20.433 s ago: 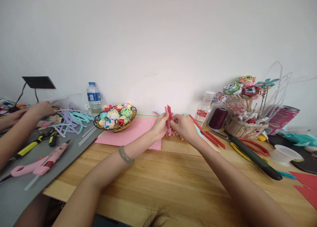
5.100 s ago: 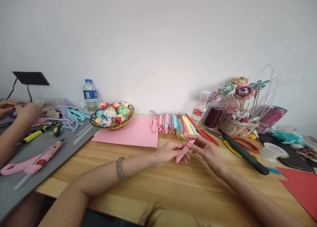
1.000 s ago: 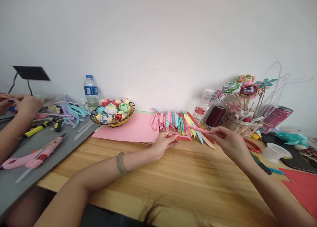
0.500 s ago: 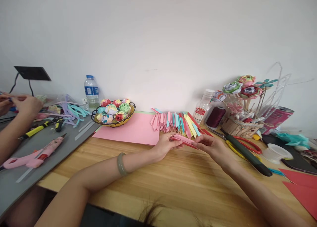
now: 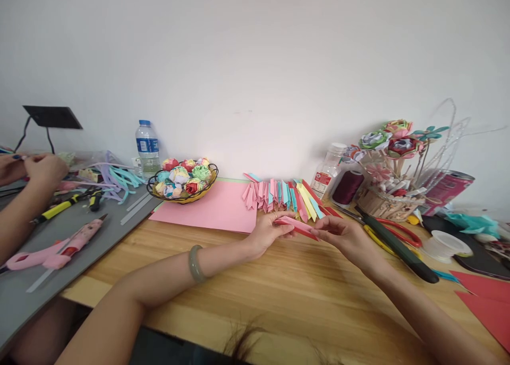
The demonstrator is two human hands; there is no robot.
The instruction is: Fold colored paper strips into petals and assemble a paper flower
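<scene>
A narrow strip of folded paper (image 5: pixel 298 226), pink on top with a red edge below, is held slantwise above the wooden table. My left hand (image 5: pixel 268 234) pinches its left end between thumb and fingers. At the other end, the fingertips of my right hand (image 5: pixel 338 236) grip the strip. Just behind my hands lies a row of folded paper pieces (image 5: pixel 274 195) in pink, blue, yellow and red. To the left of that row are flat pink paper sheets (image 5: pixel 215 211).
A basket of paper flowers (image 5: pixel 183 180) and a water bottle (image 5: pixel 147 148) stand at left, near a pink glue gun (image 5: pixel 59 248). Another person's hands (image 5: pixel 43 171) work at far left. At right are a thread spool (image 5: pixel 347 187), scissors (image 5: pixel 402 248), white spool (image 5: pixel 446 245) and red paper (image 5: pixel 486 301).
The right fingers have shifted very slightly on the strip's end. The other person's hands at far left have moved a little lower. Everything else stays put.
</scene>
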